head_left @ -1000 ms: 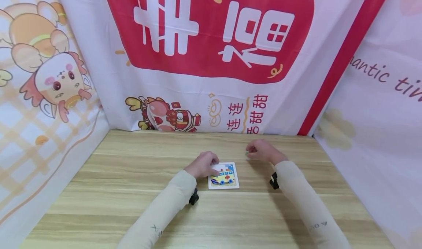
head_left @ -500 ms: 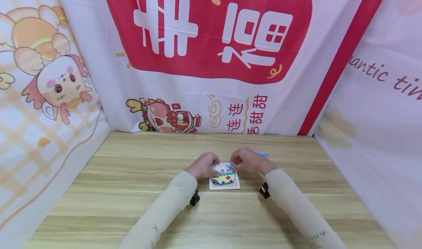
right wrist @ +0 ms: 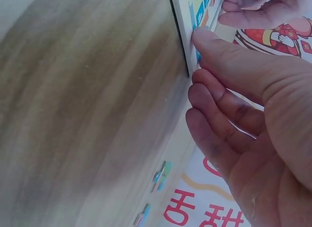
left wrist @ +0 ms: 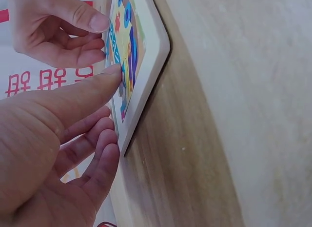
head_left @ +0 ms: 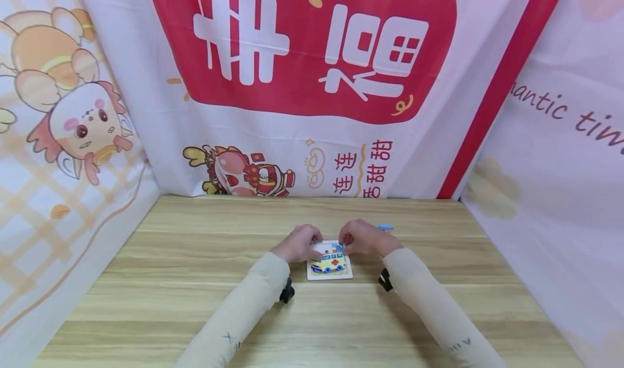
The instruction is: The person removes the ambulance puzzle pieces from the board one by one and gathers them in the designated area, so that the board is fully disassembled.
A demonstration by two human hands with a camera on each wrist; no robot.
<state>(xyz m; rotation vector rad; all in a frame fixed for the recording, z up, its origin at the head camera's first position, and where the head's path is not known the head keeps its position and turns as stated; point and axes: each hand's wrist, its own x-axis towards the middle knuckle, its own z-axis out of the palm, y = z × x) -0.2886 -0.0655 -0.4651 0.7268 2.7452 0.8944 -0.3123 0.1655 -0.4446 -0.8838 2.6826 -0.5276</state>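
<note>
While both hands meet at it in the head view, the ambulance board (head_left: 331, 264) lies on the wooden table (head_left: 146, 292), well apart from the far table edge and from the left and right cloths. The left hand (head_left: 297, 244) is at its far left corner, the right hand (head_left: 363, 238) at its far right one; the near edge lies uncovered, with a broad stretch of wood before it. A blue loose piece (head_left: 385, 227) lies far right, just beyond the right hand, between it and the back cloth (head_left: 312, 127)

In the left wrist view, the left thumb presses on the picture and the other fingers curl against the rim, so that hand is clamped on the board; the left edge stands out with bare wood beside it

In the right wrist view, the right thumb touches the board by its right edge, the fingers bunched close beyond the corner; whether they pinch anything I cannot tell. Two small pieces lie farther right, with table between them and the board
</note>
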